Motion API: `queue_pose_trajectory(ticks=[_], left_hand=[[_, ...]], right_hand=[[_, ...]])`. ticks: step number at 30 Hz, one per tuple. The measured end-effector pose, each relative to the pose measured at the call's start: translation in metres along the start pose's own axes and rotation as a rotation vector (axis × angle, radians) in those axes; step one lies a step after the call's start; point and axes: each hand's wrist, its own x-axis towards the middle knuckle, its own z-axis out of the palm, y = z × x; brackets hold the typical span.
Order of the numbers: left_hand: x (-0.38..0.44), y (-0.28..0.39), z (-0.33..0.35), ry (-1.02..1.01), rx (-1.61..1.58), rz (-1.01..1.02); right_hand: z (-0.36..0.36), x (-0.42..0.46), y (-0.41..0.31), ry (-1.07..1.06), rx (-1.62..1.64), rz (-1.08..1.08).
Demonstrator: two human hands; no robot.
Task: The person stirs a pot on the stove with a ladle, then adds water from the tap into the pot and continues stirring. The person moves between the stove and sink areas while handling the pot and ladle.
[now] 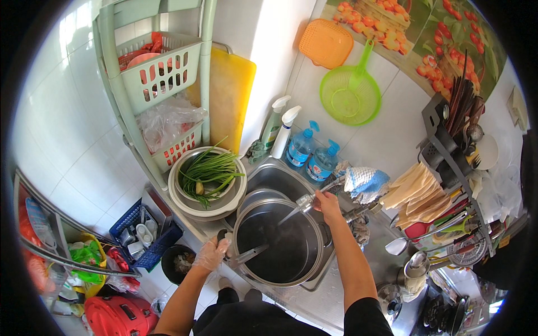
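Observation:
A large steel pot point(277, 248) stands in the metal sink point(269, 172). My left hand point(213, 252), in a clear plastic glove, holds a kitchen knife point(252, 254) by its dark handle at the pot's left rim, the blade reaching over the opening. My bare right hand point(330, 206) grips the faucet head point(306, 203) at the upper right of the pot. Water point(289, 216) runs from it into the pot. Left of the sink, green stalks point(210, 170) lie in a metal bowl point(181, 185) nested in a larger white-rimmed basin point(172, 180).
Behind the sink stand spray bottles point(281, 136) and blue pump bottles point(299, 149). A utensil rack point(458, 168) is at the right, with cloths point(420, 197) hanging from it. Plastic shelving point(122, 84) rises at the left; a dark bin point(178, 264) stands on the floor.

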Motion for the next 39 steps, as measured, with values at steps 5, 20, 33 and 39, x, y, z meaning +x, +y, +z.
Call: queue_pose_trajectory(ticks=[5,20,33,39], left_hand=[[-0.001,0.004,0.001,-0.016,-0.060,0.007],[0.000,0.026,-0.003,-0.096,-0.046,-0.037],[0.003,0.016,-0.002,-0.101,-0.073,-0.018],[0.000,0.018,-0.002,-0.076,-0.089,-0.008]], right_hand=[[-0.002,0.004,0.001,0.004,-0.040,0.014],[-0.007,0.014,0.010,-0.002,-0.133,0.017],[-0.003,0.003,0.002,0.009,-0.153,0.023],[-0.001,0.005,0.006,0.052,-0.121,-0.013]])
